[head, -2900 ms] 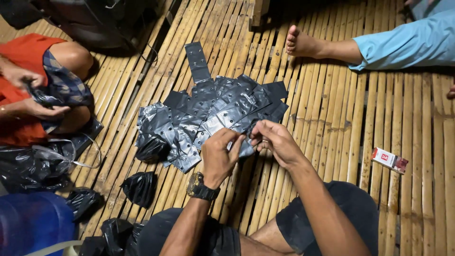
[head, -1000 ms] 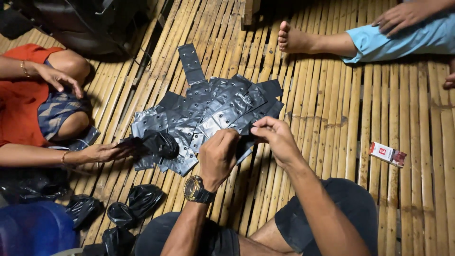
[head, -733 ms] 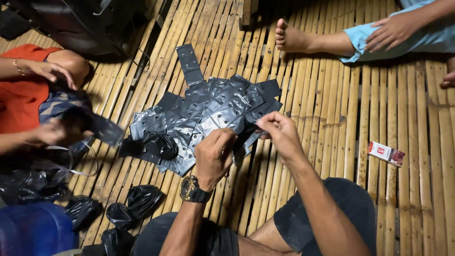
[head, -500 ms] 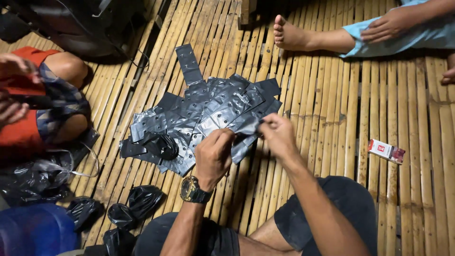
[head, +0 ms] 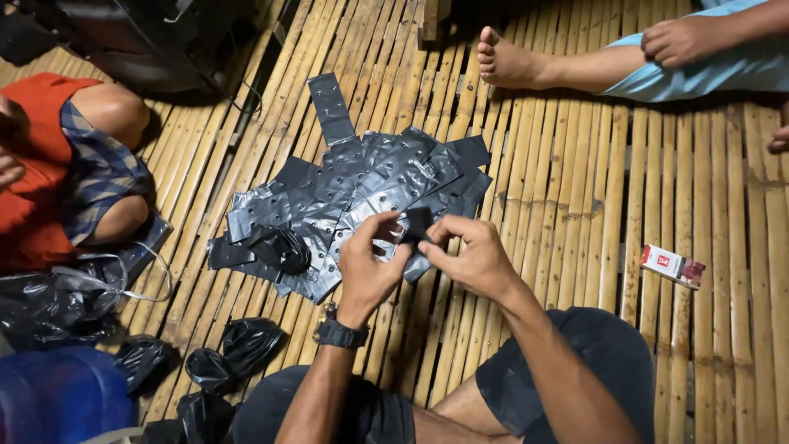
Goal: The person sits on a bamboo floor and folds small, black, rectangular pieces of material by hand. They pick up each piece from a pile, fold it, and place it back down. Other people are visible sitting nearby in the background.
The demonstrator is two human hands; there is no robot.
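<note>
At frame centre, the left hand (head: 367, 267) and right hand (head: 468, 256) were both curled nearly closed, fingertips pinching one small black plastic bag (head: 417, 224) above the pile of flat bags (head: 345, 205) on the bamboo floor (head: 575, 197).

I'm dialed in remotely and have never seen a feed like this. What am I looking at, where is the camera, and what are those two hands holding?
There is no machine here. The one view comes from a camera worn on a person's head, looking down at their own lap and hands. The person sits on a bamboo slat floor. Their left hand, with a dark wristwatch, and their right hand meet on a small black plastic bag, pinched between the fingers of both. Just beyond lies a pile of flat black plastic bags with punched holes. A few bunched-up black bags lie lower left. A small red and white box sits to the right. Two other people sit nearby: one in red at left, and one whose bare foot shows at top.
</note>
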